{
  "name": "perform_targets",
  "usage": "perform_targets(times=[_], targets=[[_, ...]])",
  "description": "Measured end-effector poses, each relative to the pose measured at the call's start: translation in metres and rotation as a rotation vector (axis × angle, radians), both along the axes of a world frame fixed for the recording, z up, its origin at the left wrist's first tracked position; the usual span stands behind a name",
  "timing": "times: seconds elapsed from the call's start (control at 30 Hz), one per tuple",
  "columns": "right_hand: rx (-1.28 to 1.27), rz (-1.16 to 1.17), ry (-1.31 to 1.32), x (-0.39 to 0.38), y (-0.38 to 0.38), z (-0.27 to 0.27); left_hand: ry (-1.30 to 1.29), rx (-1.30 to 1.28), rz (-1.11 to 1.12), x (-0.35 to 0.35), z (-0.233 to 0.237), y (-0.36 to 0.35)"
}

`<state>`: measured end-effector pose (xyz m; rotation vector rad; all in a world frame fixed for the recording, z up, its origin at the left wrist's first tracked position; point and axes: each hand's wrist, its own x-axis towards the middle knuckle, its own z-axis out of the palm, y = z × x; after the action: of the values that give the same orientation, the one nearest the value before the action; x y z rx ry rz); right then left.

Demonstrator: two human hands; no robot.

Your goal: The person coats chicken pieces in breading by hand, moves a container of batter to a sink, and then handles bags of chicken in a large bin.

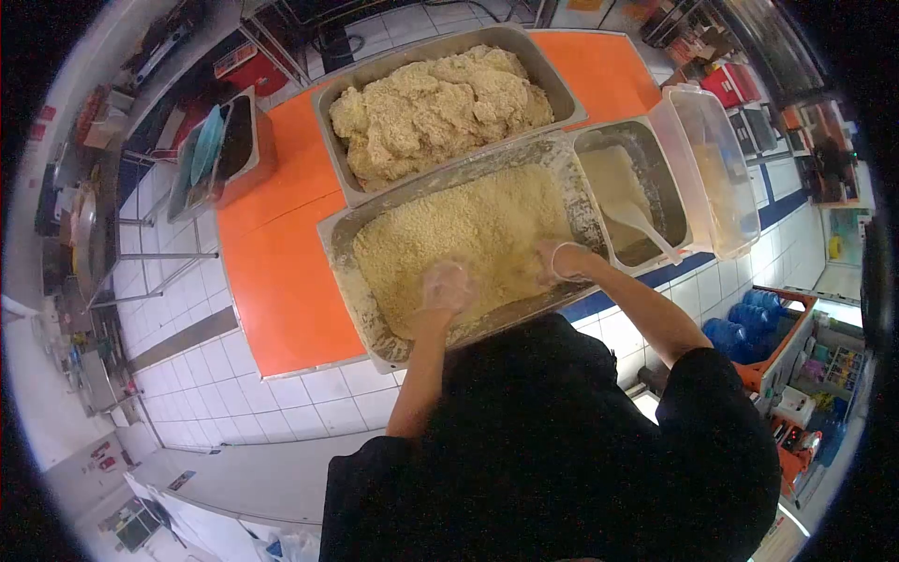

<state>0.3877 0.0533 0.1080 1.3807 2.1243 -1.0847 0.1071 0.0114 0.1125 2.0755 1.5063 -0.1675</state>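
Yellow crumbs (468, 217) lay in the near pan (343, 262), likely set close for two-handed reach; left hand (448, 286) and right hand (562, 262) worked among them, finger spread too blurred to tell.

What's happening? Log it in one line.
left hand: at crumbs in near pan | right hand: same | coated pieces: heaped, far pan | white utensil: in side pan

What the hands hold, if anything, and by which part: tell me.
The left hand and right hand are at the crumbs in the metal tray; whether either holds any cannot be told.
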Motion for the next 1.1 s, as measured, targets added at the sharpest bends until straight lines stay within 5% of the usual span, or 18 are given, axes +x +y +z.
perform_targets(times=[0.1,0.13,0.2,0.3,0.53,0.7,0.83,0.9,1.03,1.1], targets=[[-0.240,-0.319,0.152,-0.044,-0.001,0.059,-0.165,0.270,0.066,0.019,-0.052,-0.005],[-0.254,-0.312,0.150,-0.044,0.003,0.031,-0.163,0.257,0.075,0.021,-0.038,-0.001],[-0.164,-0.350,0.285,-0.043,0.005,-0.031,-0.960,-0.399,0.478,0.028,0.009,0.004],[-0.451,-0.630,0.606,-0.057,0.010,0.007,-0.971,-0.528,0.804,0.018,0.031,0.012],[-0.313,-0.638,0.575,-0.068,0.010,-0.033,-1.075,-0.466,0.683,-0.004,-0.003,0.009],[-0.336,-0.713,0.816,-0.070,0.004,-0.029,-1.425,-0.481,1.101,0.000,-0.007,-0.002],[-0.416,-0.910,0.894,-0.082,-0.001,-0.026,-1.186,-0.626,1.135,0.002,0.015,0.001],[-0.584,-1.011,1.022,-0.081,-0.001,-0.037,-1.344,-0.551,1.109,0.001,-0.018,0.001],[-0.550,-0.833,0.903,-0.096,-0.011,0.053,-1.228,-0.485,1.162,0.010,0.000,0.004],[-0.058,-0.527,0.544,-0.098,-0.011,0.045,-1.228,-0.423,1.120,0.015,0.000,0.003]])
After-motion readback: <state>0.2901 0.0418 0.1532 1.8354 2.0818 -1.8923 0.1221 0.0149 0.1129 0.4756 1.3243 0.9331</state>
